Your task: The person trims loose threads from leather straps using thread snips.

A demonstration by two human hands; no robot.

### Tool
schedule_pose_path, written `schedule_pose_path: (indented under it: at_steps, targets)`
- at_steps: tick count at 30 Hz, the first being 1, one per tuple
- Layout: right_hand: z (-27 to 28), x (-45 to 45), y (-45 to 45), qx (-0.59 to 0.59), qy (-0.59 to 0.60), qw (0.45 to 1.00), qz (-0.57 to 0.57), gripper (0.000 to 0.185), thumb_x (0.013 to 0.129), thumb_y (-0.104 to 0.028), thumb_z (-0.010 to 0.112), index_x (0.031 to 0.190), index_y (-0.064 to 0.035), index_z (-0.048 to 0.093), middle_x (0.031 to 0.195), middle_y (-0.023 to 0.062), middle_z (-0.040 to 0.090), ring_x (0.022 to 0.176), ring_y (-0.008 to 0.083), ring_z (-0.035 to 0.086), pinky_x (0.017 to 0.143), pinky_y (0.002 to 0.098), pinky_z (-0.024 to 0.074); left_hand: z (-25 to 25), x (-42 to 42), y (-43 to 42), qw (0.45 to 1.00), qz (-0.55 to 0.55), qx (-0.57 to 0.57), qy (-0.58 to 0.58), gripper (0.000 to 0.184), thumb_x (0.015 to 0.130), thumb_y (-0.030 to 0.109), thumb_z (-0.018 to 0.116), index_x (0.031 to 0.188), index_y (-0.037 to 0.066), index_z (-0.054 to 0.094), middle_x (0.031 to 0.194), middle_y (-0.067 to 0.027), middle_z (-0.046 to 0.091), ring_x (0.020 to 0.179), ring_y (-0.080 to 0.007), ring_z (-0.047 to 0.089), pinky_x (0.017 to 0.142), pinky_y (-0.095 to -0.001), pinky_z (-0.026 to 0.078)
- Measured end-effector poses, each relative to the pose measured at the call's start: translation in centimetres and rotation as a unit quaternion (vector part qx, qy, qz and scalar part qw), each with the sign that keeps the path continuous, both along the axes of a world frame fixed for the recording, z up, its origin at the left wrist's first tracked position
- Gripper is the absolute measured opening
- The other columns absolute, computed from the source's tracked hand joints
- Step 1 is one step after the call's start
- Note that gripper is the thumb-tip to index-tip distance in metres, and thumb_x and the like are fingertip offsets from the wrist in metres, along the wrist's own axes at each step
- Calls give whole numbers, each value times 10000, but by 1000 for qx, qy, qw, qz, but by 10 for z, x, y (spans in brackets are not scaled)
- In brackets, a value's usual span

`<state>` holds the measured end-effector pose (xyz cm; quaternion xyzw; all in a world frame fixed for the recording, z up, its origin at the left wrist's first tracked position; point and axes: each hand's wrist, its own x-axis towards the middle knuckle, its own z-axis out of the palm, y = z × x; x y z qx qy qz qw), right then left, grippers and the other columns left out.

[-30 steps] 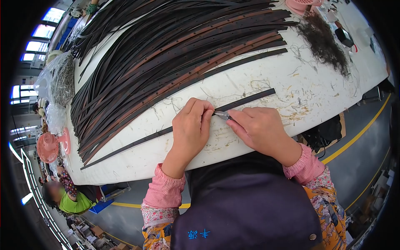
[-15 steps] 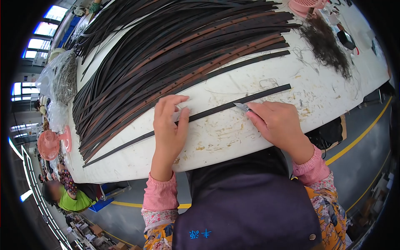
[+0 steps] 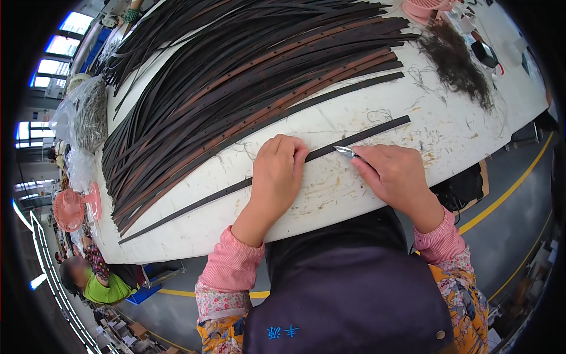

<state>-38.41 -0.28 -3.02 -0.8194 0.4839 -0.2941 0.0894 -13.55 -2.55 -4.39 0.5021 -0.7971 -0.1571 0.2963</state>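
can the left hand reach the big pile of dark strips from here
Likely yes: the pile of strips lies just beyond the left hand, and nothing bulky stands on the tabletop between them.

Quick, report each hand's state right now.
Left hand: curled over the dark strip; whether its grip pinches the strip cannot be told.
Right hand: closed, holding the small pointed metal tool.
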Motion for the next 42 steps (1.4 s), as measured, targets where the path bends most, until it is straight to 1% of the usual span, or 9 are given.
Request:
schedule_pose_path:
  at_steps: [4,6,7,9,10,12,15,35,42]
  targets:
    - [-2,2,0,1,-15,1000,3,151,926,-213,762,989,-77,737,738,63,677,634,269,681,561,379,523,3,4,5,994,41,80,61,70,971,25,654,1020,17,604,927,-135,670,864,-345,655,752,-429,527]
    - [-4,7,2,5,-16,1000,9,152,926,-215,762,987,-80,731,726,62,669,629,268,678,559,380,522,9,7,5,975,59,171,128,146,1001,-28,600,1144,1,606,981,-95,660,776,-160,611,716,-280,505]
    - [-5,9,2,9,-18,1000,16,152,925,-217,763,985,-82,725,715,60,660,623,267,675,556,381,521,8,6,6,975,58,171,128,146,1001,-28,600,1144,1,606,981,-95,660,776,-160,611,716,-280,505]
    - [-6,16,2,11,-21,999,27,149,924,-219,763,975,-87,716,703,57,651,616,264,671,552,383,518,8,5,5,959,43,160,232,319,951,-94,587,1252,4,630,1085,-86,635,796,-108,579,731,-253,497]
    - [-5,19,2,14,-25,999,40,148,923,-221,764,964,-92,706,690,55,641,609,261,666,548,384,514,12,6,5,959,41,160,231,319,951,-94,587,1252,4,630,1085,-86,635,796,-108,579,731,-253,497]
    - [-5,23,2,14,-18,999,47,147,924,-225,762,954,-96,698,686,53,639,607,260,666,546,387,512,23,8,3,981,-35,132,139,459,897,-127,600,1331,16,645,1154,-100,617,806,-118,583,742,-252,498]
    - [-6,29,1,15,-9,998,54,151,930,-235,757,934,-102,685,679,50,634,604,258,666,542,390,508,21,12,3,982,-54,135,119,467,870,-116,632,1314,24,672,1143,-91,618,812,-116,580,753,-252,501]
    - [-9,30,-3,16,-14,997,68,147,961,-253,728,974,-107,714,694,45,656,616,247,680,544,382,519,19,12,4,978,-39,153,134,376,849,-94,664,1205,16,714,1119,-92,636,828,-131,589,772,-268,512]
    - [-7,32,-3,10,1,998,68,152,958,-259,735,974,-110,708,678,36,629,607,239,669,546,380,519,19,11,4,980,-34,152,122,363,842,-83,684,1189,17,721,1130,-97,641,818,-129,594,770,-269,517]
